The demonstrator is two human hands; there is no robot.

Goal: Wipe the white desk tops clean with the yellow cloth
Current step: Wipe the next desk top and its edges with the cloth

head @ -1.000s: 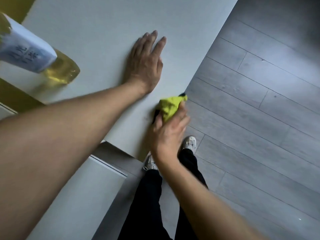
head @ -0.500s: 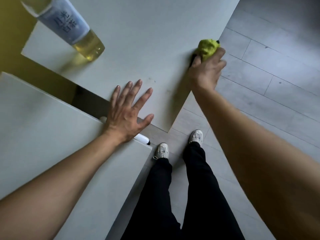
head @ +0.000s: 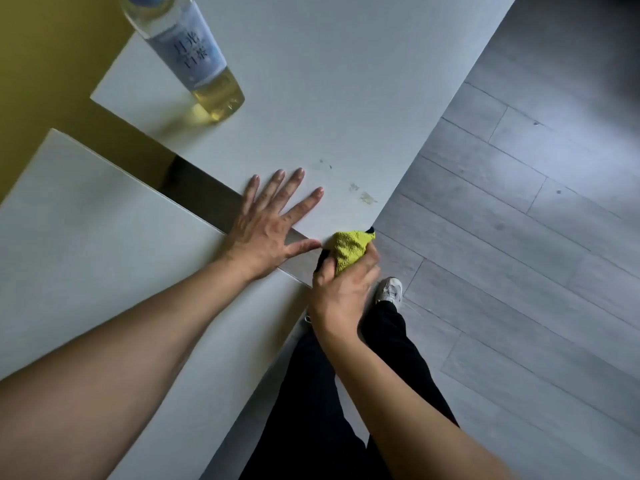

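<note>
1. Gripping tight: the right hand [head: 341,292] has its fingers curled round the yellow cloth [head: 350,248], a nubbly, bunched-up wad with a black edge poking out at the tip and under the thumb.
2. That wad sits right at the near corner of the far desk top [head: 346,98], where the edge meets the floor.
3. Over on the other side, the left hand [head: 268,225] lies flat with fingers spread and straight, holding nothing; its palm bridges the gap between the two desks and its fingertips press on the far one.
4. Both tops are matte white slabs with sharp, straight edges; the near desk top [head: 104,237] runs under the left forearm.
5. A few small greyish smudges [head: 363,195] show on the far top, just beyond the cloth.
6. Further back stands a clear plastic bottle [head: 194,60], pale yellow liquid in its base and a blue-white label with printed characters.
7. Grey wood-look floor planks [head: 519,202] run on the right; black trousers [head: 329,410] and a white sneaker [head: 390,289] are below.
8. Compared with half a second ago, the cloth hand has pulled back along the desk edge from well up the edge to this near corner, now almost touching the left thumb.
9. The left hand has kept its flat, spread pose at the gap.
</note>
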